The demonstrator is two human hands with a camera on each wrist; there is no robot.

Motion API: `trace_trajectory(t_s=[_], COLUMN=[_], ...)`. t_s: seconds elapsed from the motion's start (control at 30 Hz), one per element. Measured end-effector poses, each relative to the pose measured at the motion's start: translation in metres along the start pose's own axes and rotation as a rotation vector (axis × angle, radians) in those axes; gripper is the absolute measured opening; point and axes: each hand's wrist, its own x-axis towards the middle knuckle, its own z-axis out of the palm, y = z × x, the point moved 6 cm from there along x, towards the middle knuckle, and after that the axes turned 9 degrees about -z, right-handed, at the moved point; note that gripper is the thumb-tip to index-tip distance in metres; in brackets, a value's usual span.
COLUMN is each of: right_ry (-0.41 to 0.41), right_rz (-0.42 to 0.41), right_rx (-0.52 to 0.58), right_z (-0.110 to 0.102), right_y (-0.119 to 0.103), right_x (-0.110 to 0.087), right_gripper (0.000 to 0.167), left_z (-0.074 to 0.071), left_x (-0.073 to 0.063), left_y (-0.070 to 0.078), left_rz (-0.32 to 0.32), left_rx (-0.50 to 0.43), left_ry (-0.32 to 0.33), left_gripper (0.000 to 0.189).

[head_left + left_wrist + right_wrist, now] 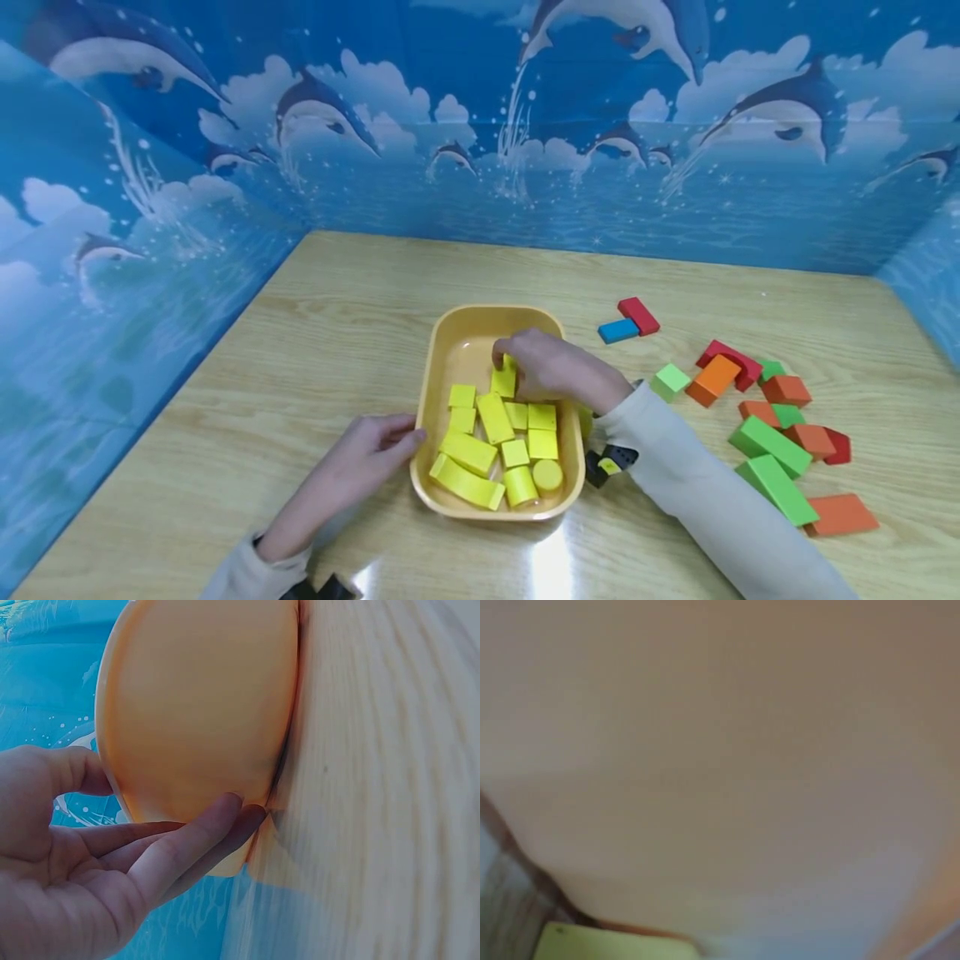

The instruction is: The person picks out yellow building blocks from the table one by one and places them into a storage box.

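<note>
A yellow tray (457,333) stands on the table, holding several yellow blocks (468,452): cuboids, cubes, cylinders and a curved piece. At its left side, my left hand (371,458) holds the wall. The left wrist view shows the thumb over the rim and the fingers along the outer wall (202,712). My right hand (543,364) reaches over the tray's right edge, its curled fingers on a yellow block (504,382) near the back of the pile. The hand hides part of that block. In the blurred right wrist view only a yellow block (615,945) shows at the bottom.
To the right lie green blocks (770,446), orange blocks (712,381) and a red arch (742,360). A blue block (618,331) and a red block (639,316) lie behind them. A yellowish piece (585,421) shows beside the tray under my right wrist. A dolphin-print backdrop (480,192) borders the table.
</note>
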Motion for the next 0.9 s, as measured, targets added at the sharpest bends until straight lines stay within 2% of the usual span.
trace_trajectory(t_s=[0.13, 0.37, 0.53, 0.77, 0.9], right_ry=[0.002, 0.014, -0.003, -0.010, -0.018], right_rz=[-0.020, -0.144, -0.146, -0.161, -0.133], right_rx=[-0.004, -0.062, -0.069, -0.100, -0.085], right_z=[0.0001, 0.0003, 0.0001, 0.0006, 0.0012], right_y=[-0.0013, -0.0074, -0.0059, -0.0057, -0.0054], right_x=[-0.0016, -0.0042, -0.0063, -0.0086, -0.0093], right_gripper=[0.042, 0.038, 0.039, 0.034, 0.040], left_z=[-0.0001, 0.0000, 0.0005, -0.0001, 0.0002], left_x=[-0.0014, -0.0015, -0.0009, -0.0011, 0.0003], left_y=[0.0005, 0.0004, -0.0006, 0.0001, 0.0002], left_rz=[0.011, 0.019, 0.012, -0.007, -0.012], left_rx=[0.000, 0.005, -0.005, 0.000, 0.011], left_ry=[0.004, 0.007, 0.001, 0.024, 0.026], left_gripper=[0.041, 0.041, 0.041, 0.040, 0.038])
